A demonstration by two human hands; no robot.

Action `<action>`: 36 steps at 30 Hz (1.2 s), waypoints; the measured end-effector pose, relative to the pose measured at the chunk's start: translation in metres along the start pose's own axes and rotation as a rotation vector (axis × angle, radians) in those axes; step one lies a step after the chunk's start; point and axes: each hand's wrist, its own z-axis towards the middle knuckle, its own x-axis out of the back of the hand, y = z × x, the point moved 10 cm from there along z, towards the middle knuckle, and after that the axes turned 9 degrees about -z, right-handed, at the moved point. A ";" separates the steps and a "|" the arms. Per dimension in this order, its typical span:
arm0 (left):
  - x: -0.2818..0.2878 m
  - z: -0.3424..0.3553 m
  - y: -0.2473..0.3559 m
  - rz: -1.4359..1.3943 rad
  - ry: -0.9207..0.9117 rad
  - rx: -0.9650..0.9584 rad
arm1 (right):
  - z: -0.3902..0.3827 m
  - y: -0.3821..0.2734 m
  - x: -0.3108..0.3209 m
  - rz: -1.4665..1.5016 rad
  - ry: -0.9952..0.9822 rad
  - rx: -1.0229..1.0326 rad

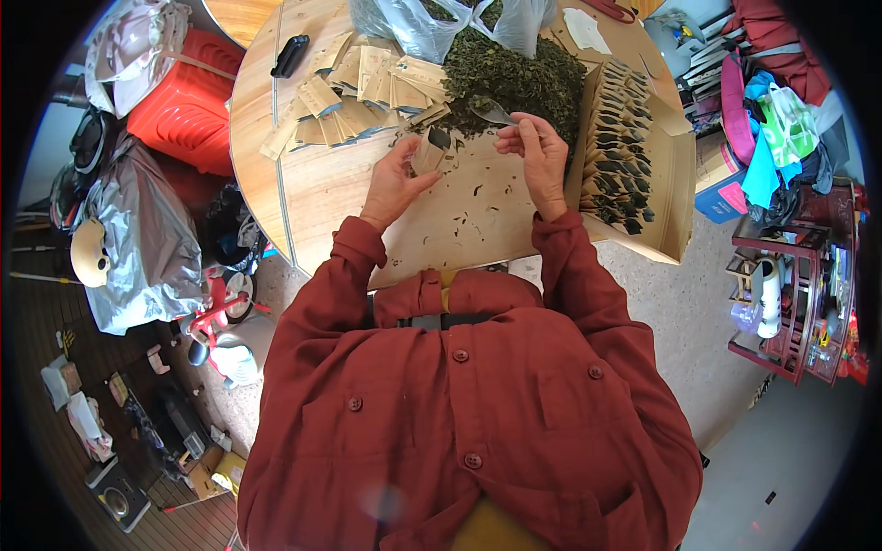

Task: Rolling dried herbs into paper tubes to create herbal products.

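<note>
L hand (393,179) grip clamped on open pouch (429,151); R hand (537,156) pinches spoon (491,111); box (675,174) w/ filled pouches.

I see a round table (322,188) of pale, matt wood with visible grain at frame centre. My left hand (393,180) holds a small matt brown paper pouch (429,151); my right hand (537,158) holds a glossy metal spoon (491,111). The dark dried leaves (524,78) look rough and dull. Upper centre, clear plastic bags (413,23) shine. The box (675,174) at right is matt cardboard.
</note>
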 end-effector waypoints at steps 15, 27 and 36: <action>-0.018 0.008 0.011 0.197 -0.022 -0.089 | -0.047 -0.092 -0.090 -0.983 -0.440 0.805; -0.030 0.002 -0.003 0.095 -0.060 0.029 | -0.042 -0.094 -0.076 -0.887 -0.382 0.635; -0.039 -0.011 0.001 -0.207 -0.126 0.016 | -0.038 0.004 -0.005 -0.390 -0.138 -0.040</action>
